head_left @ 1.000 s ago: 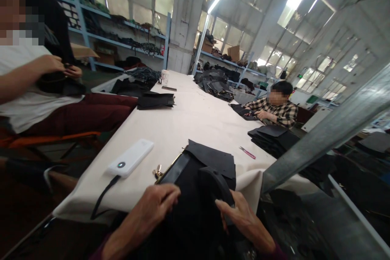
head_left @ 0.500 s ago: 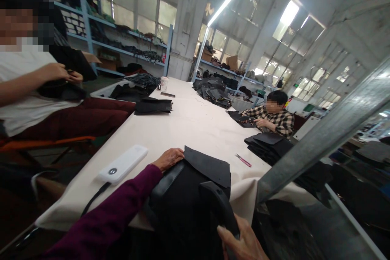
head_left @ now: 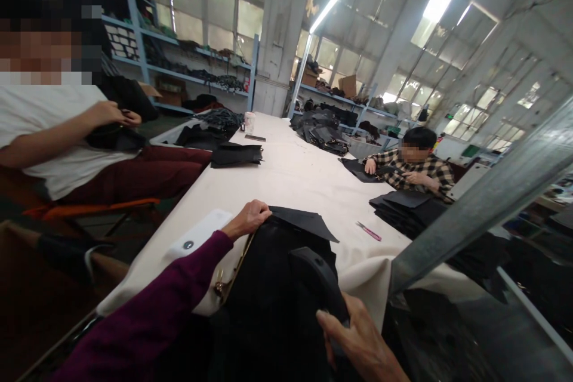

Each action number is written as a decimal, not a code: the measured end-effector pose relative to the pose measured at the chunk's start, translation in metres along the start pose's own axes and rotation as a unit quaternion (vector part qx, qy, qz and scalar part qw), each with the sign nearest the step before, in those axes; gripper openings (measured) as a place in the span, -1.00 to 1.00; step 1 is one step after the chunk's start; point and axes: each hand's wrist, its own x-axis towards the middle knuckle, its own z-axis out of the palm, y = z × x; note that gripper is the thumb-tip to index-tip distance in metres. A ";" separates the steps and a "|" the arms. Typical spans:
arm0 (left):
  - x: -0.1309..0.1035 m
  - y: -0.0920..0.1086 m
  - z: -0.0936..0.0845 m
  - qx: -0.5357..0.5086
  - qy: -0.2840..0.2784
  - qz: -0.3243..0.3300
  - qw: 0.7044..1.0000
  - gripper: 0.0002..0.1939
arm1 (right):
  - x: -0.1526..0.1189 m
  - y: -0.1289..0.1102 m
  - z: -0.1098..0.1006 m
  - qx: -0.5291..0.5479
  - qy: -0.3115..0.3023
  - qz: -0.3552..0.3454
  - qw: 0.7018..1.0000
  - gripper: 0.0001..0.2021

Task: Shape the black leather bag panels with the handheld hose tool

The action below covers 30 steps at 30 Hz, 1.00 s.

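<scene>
My left hand (head_left: 251,217) pinches the upper left corner of a black sheet (head_left: 308,222), which lies over black material (head_left: 273,274) at the near end of the table. A gold-coloured metal strip with a clasp (head_left: 222,289) shows along the left edge of that material, below my left wrist. My right hand (head_left: 358,337), at the lower right, is wrapped round a dark curved tool (head_left: 316,274). The tool's far end is over the black material; whether it touches is unclear.
A white power bank (head_left: 199,233) lies left of my left forearm on the white table (head_left: 295,179). Small pink scissors (head_left: 369,231) are to the right, near a slanted metal post (head_left: 474,197). Black stacks lie farther off. Two people sit at the sides.
The black sheet's right part has tilted and its left corner is raised slightly with my left hand. The gold-coloured strip and clasp have come into sight. The view has shifted a little left.
</scene>
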 end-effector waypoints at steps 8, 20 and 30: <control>-0.025 0.004 -0.005 -0.231 -0.031 -0.102 0.967 -0.71 | 0.017 -0.030 0.021 0.010 -0.018 -0.048 0.999 -0.79; -0.053 0.013 0.015 -0.429 -0.067 -0.157 0.887 -0.66 | 0.054 -0.055 0.026 -0.012 0.028 -0.106 0.994 -0.73; -0.054 0.002 0.014 -0.461 -0.033 -0.177 0.869 -0.68 | 0.019 -0.043 0.025 -0.045 0.007 -0.055 0.997 -0.77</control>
